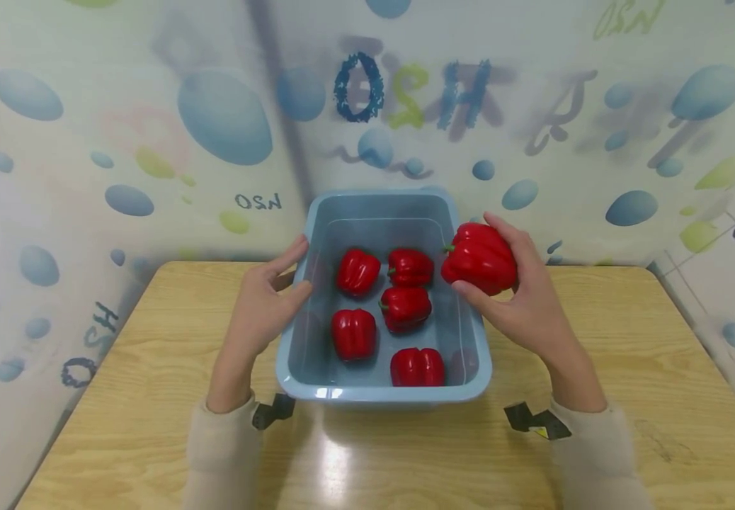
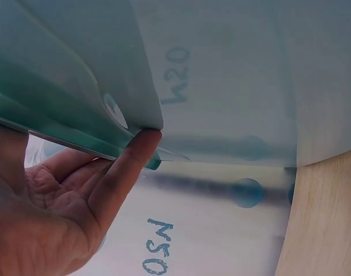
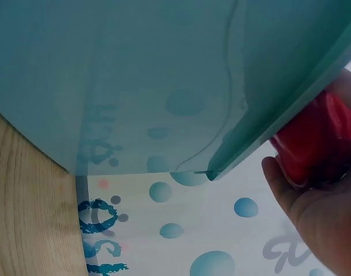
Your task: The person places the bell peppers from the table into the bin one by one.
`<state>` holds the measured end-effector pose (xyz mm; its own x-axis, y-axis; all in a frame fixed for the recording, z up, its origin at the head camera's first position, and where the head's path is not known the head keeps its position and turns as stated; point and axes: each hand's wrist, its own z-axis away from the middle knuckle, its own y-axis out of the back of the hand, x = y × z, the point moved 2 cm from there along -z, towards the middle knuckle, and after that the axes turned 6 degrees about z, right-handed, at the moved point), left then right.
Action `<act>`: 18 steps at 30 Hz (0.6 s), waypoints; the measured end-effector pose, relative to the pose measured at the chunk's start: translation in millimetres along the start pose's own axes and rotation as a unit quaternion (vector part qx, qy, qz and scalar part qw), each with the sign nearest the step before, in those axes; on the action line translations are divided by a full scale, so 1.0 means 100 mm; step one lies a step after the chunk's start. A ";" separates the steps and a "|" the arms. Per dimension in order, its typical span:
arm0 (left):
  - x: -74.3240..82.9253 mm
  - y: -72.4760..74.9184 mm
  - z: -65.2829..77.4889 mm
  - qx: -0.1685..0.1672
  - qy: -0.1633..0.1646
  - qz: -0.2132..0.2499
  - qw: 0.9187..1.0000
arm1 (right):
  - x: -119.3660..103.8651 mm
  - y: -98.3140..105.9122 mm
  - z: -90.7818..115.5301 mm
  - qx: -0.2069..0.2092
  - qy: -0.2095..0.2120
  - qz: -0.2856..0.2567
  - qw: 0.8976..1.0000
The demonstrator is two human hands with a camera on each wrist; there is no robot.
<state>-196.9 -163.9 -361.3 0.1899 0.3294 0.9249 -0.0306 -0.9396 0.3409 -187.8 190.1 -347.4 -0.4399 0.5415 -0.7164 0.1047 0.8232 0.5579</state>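
Observation:
My right hand [image 1: 530,301] holds a red bell pepper [image 1: 479,258] over the right rim of a light blue plastic bin [image 1: 383,394]; its green stem points left. In the right wrist view the same pepper [image 3: 316,141] is partly hidden by the bin's rim. My left hand [image 1: 262,301] rests against the left rim, thumb lapping over the edge. In the left wrist view, a nearly straight finger [image 2: 129,167] touches the rim's edge. Inside the bin lie several more red bell peppers [image 1: 354,334], spaced about its floor, two of them touching at the centre right.
A light wooden table [image 1: 151,397] carries the bin near its far edge. Behind stands a pale wall [image 1: 214,42] with blue and green drops and lettering. Dark pieces [image 1: 536,421] are attached at both sleeve cuffs.

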 end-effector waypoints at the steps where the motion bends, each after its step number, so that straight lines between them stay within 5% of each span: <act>1: 0.00 0.00 0.00 0.000 0.000 -0.001 1.000 | 0.00 -0.01 0.00 -0.003 0.001 -0.001 1.000; 18: -0.01 0.01 0.02 -0.015 -0.009 0.006 1.000 | 0.00 -0.10 -0.02 -0.009 0.055 -0.044 0.997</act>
<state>-195.2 -165.1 -362.2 0.2063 0.3170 0.9257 -0.0620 -0.9399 0.3357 -190.8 181.5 -352.5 -0.5425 0.4442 -0.7130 0.0451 0.8629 0.5033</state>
